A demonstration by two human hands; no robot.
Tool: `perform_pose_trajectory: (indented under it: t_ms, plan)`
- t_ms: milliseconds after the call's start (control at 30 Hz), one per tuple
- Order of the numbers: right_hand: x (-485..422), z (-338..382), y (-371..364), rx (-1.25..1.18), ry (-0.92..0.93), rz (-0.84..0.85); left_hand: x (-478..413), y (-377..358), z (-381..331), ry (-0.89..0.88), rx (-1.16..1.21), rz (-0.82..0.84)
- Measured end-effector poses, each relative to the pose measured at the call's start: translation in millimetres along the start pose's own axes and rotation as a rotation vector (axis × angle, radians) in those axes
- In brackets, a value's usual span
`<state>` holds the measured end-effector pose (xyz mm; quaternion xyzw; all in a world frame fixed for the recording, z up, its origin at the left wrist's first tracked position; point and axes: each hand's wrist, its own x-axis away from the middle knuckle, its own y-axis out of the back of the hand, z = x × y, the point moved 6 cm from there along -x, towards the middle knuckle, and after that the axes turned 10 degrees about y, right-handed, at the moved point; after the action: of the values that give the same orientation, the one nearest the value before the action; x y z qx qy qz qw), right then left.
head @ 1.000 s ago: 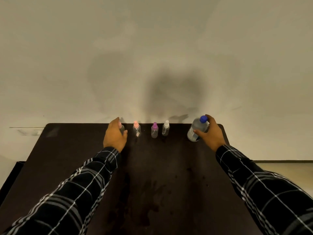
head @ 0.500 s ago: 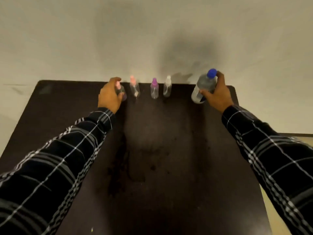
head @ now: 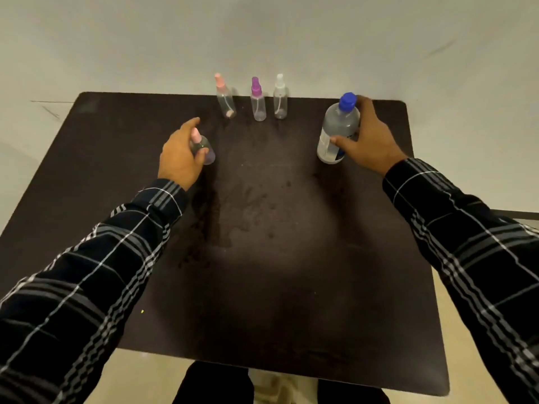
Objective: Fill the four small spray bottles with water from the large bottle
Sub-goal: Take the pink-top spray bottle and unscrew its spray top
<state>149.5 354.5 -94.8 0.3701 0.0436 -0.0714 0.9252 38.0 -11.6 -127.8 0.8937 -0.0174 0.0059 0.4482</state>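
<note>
My left hand [head: 179, 157] grips a small clear spray bottle with a pink top [head: 202, 147] near the table's left middle. My right hand [head: 369, 138] holds the large clear water bottle with a blue cap [head: 338, 128] on the right side of the table. Three other small spray bottles stand in a row along the far edge: one with a pink top [head: 224, 96], one with a purple top [head: 257, 100], and one with a white top [head: 280, 97]. All caps are on.
The dark square table [head: 262, 258] stands against a pale wall [head: 262, 33]. Faint wet stains mark its middle. The table's near edge lies just above my legs, with pale floor on either side.
Both hands have drawn their bottles back from the far edge toward me. The leftmost spray bottle has left the row. The camera has tilted down.
</note>
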Motion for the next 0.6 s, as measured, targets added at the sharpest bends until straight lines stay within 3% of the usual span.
perform_pose_trajectory:
  t_ms: [600]
  plan:
    - [62.9, 26.3, -32.1, 0.075, 0.202, 0.003, 17.2, 1.4, 12.3, -0.245, -0.128, -0.050]
